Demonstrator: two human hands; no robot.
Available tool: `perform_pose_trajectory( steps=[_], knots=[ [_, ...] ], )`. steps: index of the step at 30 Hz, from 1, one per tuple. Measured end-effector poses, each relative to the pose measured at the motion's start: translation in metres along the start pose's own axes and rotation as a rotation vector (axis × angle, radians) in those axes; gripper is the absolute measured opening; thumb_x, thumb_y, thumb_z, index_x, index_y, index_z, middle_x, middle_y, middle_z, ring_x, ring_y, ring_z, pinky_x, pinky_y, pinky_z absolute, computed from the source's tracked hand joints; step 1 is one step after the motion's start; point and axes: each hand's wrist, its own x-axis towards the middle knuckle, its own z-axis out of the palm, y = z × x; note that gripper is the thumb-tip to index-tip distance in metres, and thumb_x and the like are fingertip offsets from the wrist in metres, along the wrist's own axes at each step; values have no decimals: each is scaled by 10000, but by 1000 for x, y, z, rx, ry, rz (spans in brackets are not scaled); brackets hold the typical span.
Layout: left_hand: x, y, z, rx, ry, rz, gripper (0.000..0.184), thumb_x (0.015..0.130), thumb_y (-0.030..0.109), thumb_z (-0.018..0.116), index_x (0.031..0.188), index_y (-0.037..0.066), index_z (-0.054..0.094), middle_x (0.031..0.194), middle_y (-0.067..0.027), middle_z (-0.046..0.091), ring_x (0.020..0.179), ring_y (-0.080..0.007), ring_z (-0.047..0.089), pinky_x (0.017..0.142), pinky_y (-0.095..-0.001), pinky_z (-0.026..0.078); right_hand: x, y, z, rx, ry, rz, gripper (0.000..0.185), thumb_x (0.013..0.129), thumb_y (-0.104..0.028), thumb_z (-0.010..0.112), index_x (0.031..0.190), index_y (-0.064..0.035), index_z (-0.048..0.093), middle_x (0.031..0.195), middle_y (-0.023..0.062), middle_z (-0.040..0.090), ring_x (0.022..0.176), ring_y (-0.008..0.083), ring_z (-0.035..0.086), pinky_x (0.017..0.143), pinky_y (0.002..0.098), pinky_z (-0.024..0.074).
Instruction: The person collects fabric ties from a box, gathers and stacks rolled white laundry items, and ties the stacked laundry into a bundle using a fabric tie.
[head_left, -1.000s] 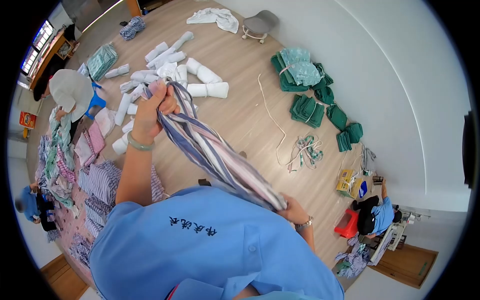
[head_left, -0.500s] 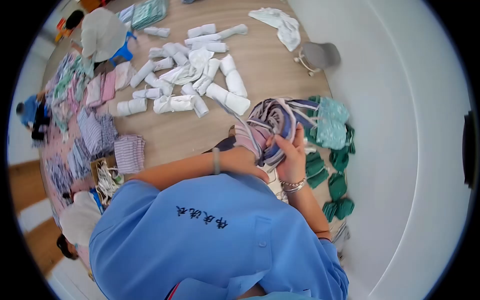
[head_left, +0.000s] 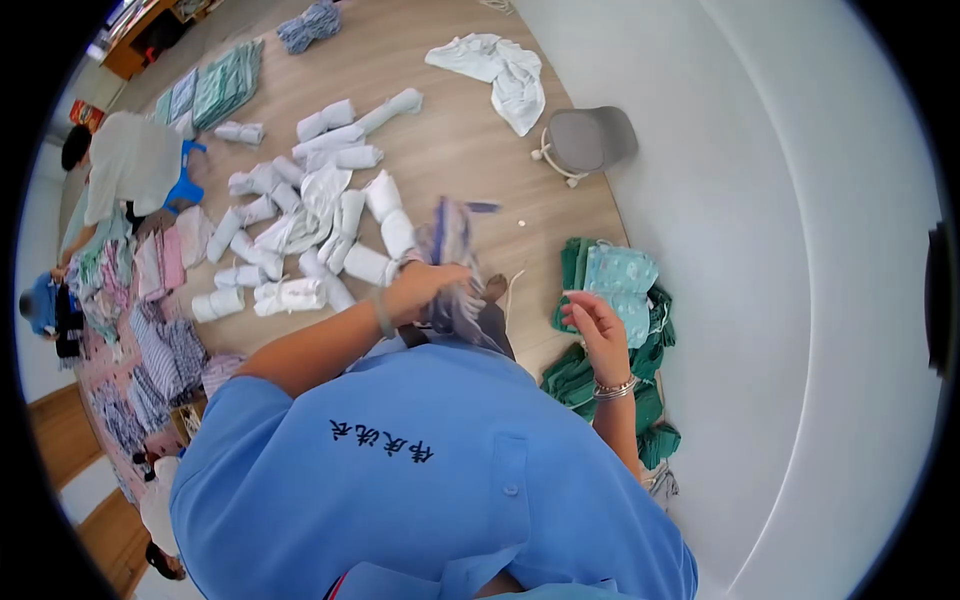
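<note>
My left hand (head_left: pixel 432 285) is closed around a rolled striped cloth bundle (head_left: pixel 448 232) in purple, grey and white, held in front of my waist. Motion blurs the bundle, and the wrist and palm hide part of it. My right hand (head_left: pixel 598 335) is apart from the bundle, open with loosely bent fingers and nothing in them. Beneath and beside it lie a folded light teal patterned cloth (head_left: pixel 622 305) and dark green folded cloths (head_left: pixel 568 380). Whether the right fingers touch the teal cloth, I cannot tell.
White rolled cloths (head_left: pixel 290 295) lie in a heap ahead on the left. A grey stool (head_left: pixel 590 138) stands by the wall, near a crumpled white cloth (head_left: pixel 505 75). Striped cloth piles (head_left: pixel 168 345) and co-workers, one in white (head_left: pixel 135 165), are on the left.
My right hand has let go of the striped bundle and moved right to the green cloths. My left hand has carried the bundle left. The view has shifted.
</note>
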Motion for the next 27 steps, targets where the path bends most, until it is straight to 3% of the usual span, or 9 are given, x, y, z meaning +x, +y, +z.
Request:
perform_pose_trajectory(
  steps=[5,10,16,20,27],
  knots=[
    [80,61,-8,-198,244,163,178,780,174,598,789,-4,606,746,-77,620,653,-159,593,628,-254,475,94,39,-85,-185,17,90,201,835,-129,567,996,-9,577,838,46,620,754,99,574,674,218,460],
    [140,124,1,-356,462,251,139,780,141,583,767,3,594,707,-82,610,633,-177,596,618,-271,480,220,-12,-155,-612,-130,-119,233,817,-168,578,985,-7,573,809,80,623,723,145,584,653,247,462],
    [189,186,-1,-422,592,488,142,786,147,574,793,5,583,702,-75,608,634,-172,590,619,-276,480,367,-61,-204,-615,-90,-179,235,813,-178,577,993,-27,577,796,85,620,690,159,577,632,264,461],
    [245,231,-20,-484,715,407,150,778,169,584,768,20,573,697,-82,599,653,-181,587,636,-301,487,457,-55,-205,-522,-38,-191,234,811,-186,579,990,-36,581,787,83,617,669,156,567,622,271,460],
    [370,337,-58,-592,687,285,152,776,141,571,816,-6,571,729,-106,610,677,-216,601,656,-323,497,573,-28,-223,-881,-106,17,245,809,-231,564,977,-55,587,810,102,621,699,219,597,634,310,471]
  ],
)
